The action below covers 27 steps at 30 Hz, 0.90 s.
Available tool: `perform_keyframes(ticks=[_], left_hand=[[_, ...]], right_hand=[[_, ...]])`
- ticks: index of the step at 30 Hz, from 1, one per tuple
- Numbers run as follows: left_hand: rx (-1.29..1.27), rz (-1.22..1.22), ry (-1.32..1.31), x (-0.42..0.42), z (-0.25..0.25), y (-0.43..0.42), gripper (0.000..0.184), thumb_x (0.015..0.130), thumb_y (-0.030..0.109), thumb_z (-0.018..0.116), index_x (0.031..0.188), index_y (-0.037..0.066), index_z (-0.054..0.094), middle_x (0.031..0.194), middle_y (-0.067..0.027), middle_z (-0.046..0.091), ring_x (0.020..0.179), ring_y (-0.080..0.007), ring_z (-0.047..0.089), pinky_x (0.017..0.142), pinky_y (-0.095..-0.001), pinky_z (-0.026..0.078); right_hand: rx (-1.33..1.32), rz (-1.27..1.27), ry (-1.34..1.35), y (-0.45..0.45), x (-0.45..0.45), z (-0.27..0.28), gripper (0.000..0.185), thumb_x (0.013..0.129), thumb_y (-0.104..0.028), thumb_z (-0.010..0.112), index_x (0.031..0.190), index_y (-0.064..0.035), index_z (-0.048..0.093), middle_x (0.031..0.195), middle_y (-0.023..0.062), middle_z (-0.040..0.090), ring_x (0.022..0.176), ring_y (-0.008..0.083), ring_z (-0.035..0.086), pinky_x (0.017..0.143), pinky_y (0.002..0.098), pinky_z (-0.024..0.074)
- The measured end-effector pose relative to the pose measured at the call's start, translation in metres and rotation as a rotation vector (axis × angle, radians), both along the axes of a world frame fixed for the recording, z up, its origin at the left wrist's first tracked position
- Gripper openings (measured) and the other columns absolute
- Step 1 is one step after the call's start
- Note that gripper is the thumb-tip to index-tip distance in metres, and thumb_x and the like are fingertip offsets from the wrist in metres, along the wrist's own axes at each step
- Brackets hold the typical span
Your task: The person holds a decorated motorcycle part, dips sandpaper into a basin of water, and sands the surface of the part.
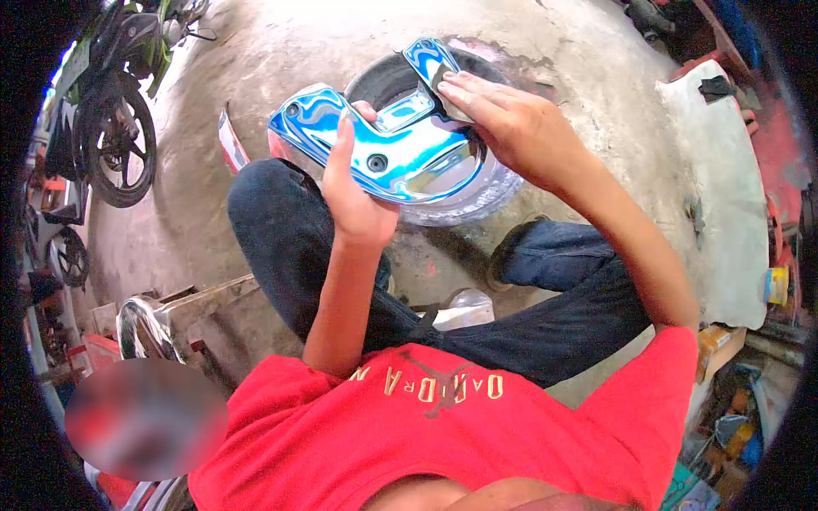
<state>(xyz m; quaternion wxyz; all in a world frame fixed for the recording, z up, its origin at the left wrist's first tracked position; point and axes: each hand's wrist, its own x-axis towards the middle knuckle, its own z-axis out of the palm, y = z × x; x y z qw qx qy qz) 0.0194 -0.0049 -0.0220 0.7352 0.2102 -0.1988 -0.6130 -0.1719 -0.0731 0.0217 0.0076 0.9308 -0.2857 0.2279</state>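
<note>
A glossy blue-and-white motorcycle fairing panel (409,157), with a round hole and an upright arm at its far end, is held tilted above a round dark basin (368,81). My left hand (354,192) grips the panel's lower left side, thumb on top and fingers underneath. Fingers together, my right hand (511,123) presses a small dark flat piece (442,85) against the panel's right part. Most of that piece is hidden beneath the fingers, and I cannot make out its material.
Left of the basin, a red-and-white panel (231,140) lies on the concrete floor (256,51). A motorcycle wheel (119,140) stands farther left. On the right are a pale sheet (716,204) and a cardboard box (720,353). My bent knees (273,221) flank the work.
</note>
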Motion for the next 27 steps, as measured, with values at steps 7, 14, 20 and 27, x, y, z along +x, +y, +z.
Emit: perform_keyframes(ticks=[7,14,20,27], left_hand=[[-0.071,-0.058,-0.127,0.003,-0.007,-0.003,0.043,0.101,0.034,0.042,0.129,0.002,0.045,0.124,-0.0165,0.058,0.112,-0.0276,0.059,0.097,-0.0434,0.047],[-0.144,-0.116,-0.185,-0.015,0.008,0.002,0.064,0.101,0.040,0.040,0.150,0.003,0.019,0.141,-0.0202,0.045,0.130,-0.0320,0.046,0.110,-0.0461,0.036],[-0.184,-0.124,-0.170,-0.016,0.005,0.004,0.056,0.103,0.031,0.039,0.150,0.007,0.019,0.149,-0.0186,0.035,0.130,-0.0319,0.046,0.112,-0.0460,0.034],[-0.172,-0.121,-0.183,-0.022,0.010,0.005,0.055,0.103,0.028,0.041,0.149,0.008,0.019,0.151,-0.0143,0.033,0.132,-0.0317,0.044,0.109,-0.0479,0.038]], right_hand=[[-0.140,0.181,-0.018,0.027,0.016,0.003,0.039,0.083,-0.017,0.056,0.118,0.0001,0.060,0.120,0.0164,0.064,0.114,0.0286,0.061,0.095,0.0365,0.0508],[-0.177,0.100,-0.010,0.035,0.025,0.008,0.040,0.081,-0.017,0.056,0.114,0.0047,0.060,0.120,0.0216,0.062,0.114,0.0296,0.062,0.097,0.0361,0.0487],[-0.021,0.098,-0.032,0.039,0.022,0.013,0.044,0.081,-0.011,0.054,0.122,0.0057,0.055,0.126,0.0196,0.060,0.117,0.0308,0.059,0.104,0.0423,0.0434],[-0.159,0.053,0.034,0.027,0.020,0.009,0.036,0.081,-0.016,0.056,0.111,0.0047,0.059,0.110,0.0185,0.066,0.106,0.0284,0.064,0.098,0.0380,0.0473]])
